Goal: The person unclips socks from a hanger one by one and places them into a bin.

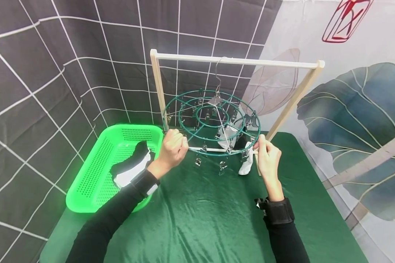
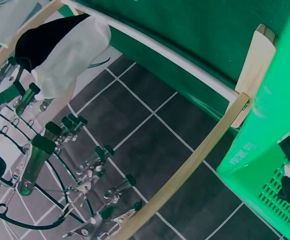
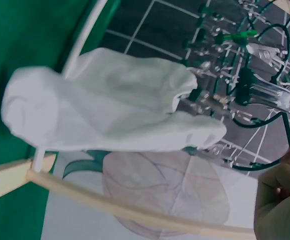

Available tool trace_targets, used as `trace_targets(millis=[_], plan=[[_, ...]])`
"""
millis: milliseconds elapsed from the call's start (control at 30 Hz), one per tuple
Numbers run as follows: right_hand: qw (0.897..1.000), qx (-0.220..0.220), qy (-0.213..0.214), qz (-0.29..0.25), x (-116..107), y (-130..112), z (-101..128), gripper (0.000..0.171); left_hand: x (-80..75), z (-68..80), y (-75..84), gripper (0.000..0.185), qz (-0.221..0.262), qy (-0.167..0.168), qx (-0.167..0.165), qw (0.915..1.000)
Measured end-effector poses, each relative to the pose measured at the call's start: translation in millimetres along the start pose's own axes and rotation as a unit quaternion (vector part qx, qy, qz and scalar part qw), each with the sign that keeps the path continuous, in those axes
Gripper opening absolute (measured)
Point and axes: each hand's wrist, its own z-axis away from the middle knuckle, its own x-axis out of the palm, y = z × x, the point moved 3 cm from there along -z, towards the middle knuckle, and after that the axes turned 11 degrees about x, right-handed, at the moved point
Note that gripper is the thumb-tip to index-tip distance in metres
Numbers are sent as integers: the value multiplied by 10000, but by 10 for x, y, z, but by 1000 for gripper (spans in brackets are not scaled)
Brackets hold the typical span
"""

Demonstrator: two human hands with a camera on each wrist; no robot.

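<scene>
A round green clip hanger (image 1: 214, 155) hangs by its metal hook from the white bar of a wooden stand. My left hand (image 1: 175, 147), fingers curled, grips the hanger's rim at the front left. At the front right, my right hand (image 1: 268, 157) pinches the rim between thumb and fingers. On the hanger's right side hangs a white sock (image 3: 110, 105), with a black-and-white sock (image 2: 67, 55) close by. Several clips (image 1: 222, 165) dangle with nothing in them. The left hand is outside the left wrist view.
A bright green basket (image 1: 85, 175) stands on the left, holding black and white socks (image 1: 131, 164). The stand's wooden legs (image 1: 293, 98) rise on both sides of the hanger. A green cloth (image 1: 210, 219) covers the table. Behind is a dark gridded backdrop (image 1: 118, 40).
</scene>
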Motion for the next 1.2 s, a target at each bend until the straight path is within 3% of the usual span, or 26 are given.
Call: trace_targets(millis=[233,367,500,567,667,767,833,1000,1200], plan=[[9994,270,-226,-7,83,-40,-33,51,12,3,-16,31,-9,-31,4,10000],[9993,-34,288,247,35,-25,-31,44,13,10,-29,31,-24,-77,23,10000],[9925,-244,728,954,-31,99,-60,26,5,17,-49,30,31,-101,-61,9999],[9904,-202,385,1316,-22,195,-86,20,-9,18,-59,30,68,-88,-108,9999],[9826,-160,-799,1669,40,321,-126,29,-33,15,-67,30,79,-19,-139,9999],[9695,-229,-1931,1492,87,370,-151,35,-41,14,-72,30,93,17,-152,9998],[9640,-265,-2342,1234,91,368,-161,33,-38,15,-73,30,89,17,-165,9998],[9682,-275,-2404,635,47,355,-151,27,-38,32,-91,29,135,27,-204,9997],[9774,-528,-1956,602,37,347,-125,11,-44,52,-167,27,213,126,-473,9986]])
